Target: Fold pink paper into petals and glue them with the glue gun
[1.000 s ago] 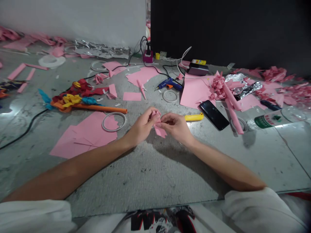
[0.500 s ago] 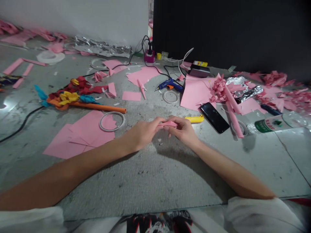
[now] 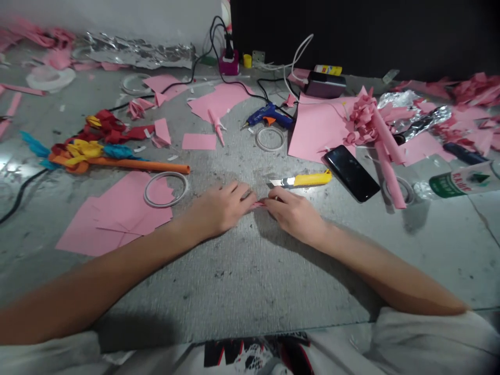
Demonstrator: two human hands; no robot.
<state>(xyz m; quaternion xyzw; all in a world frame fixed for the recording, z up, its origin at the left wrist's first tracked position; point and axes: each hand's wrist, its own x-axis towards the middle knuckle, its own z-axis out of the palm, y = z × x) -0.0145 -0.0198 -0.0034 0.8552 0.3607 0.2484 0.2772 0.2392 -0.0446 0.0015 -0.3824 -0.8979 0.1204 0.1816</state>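
Between my two hands, low on the grey tabletop, lies a small strip of folded pink paper (image 3: 258, 204), mostly hidden by fingers. My left hand (image 3: 227, 207) has its curled fingers closed on the strip's left end. The right end is pinched by my right hand (image 3: 296, 214). Just beyond the right hand rests a yellow utility knife (image 3: 311, 179) with its blade out to the left. Pink paper sheets (image 3: 128, 203) with a roll of tape (image 3: 166, 189) on top lie left of my left hand.
A black phone (image 3: 352, 173) and rolled pink paper tubes (image 3: 390, 172) lie to the right, near a plastic bottle (image 3: 461, 179). Farther back is a blue glue gun (image 3: 269, 115) with its cord. An orange stick with coloured paper (image 3: 144, 165) lies left.
Both hands have lowered the pink paper to the tabletop, fingers now pressing over it. The knife's blade, hidden before, now shows. The whole view has shifted slightly.
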